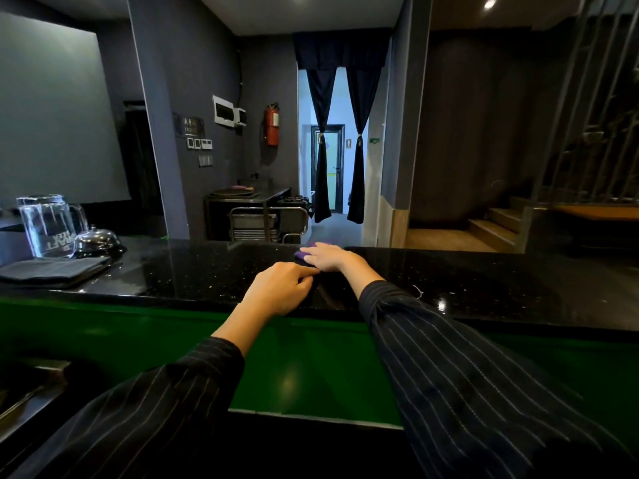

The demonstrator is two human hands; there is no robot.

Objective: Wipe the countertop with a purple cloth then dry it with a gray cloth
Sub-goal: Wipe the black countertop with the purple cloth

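While the left hand point(281, 286) rests curled, the flat right hand point(328, 257) presses the purple cloth point(301, 254) beneath it.

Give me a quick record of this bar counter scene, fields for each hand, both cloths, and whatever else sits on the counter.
surface: black speckled countertop
right hand: right hand pressed flat on the purple cloth near the far edge
left hand: left hand resting on the counter, fingers curled, holding nothing
purple cloth: mostly hidden under the right hand
gray cloth: gray cloth folded at the left end, untouched
other items: glass pitcher and metal call bell behind the gray cloth
stage: wiping; drying not yet begun
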